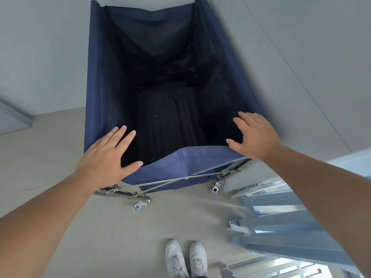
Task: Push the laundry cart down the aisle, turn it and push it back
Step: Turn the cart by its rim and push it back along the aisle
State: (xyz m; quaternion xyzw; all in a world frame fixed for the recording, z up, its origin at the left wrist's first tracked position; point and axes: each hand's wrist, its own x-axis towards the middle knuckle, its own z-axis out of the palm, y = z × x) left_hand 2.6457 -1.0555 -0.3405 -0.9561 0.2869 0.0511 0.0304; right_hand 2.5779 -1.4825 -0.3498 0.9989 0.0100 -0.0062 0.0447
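Note:
A navy fabric laundry cart (186, 167) on a metal folding frame with small casters stands right in front of me, its far end against a grey wall. Dark cloth lies at its bottom. My left hand (106, 155) rests flat on the near left corner of the rim, fingers spread. At the near right corner, my right hand (255, 135) lies flat on the rim, fingers apart. Neither hand wraps around the frame.
Grey walls (301, 47) close in ahead and along the right. A light-blue metal rack (281, 223) stands at the lower right, close to the cart's right caster. My white shoes (186, 257) stand on the beige floor (100, 237). A grey ledge (14, 119) sits at the left.

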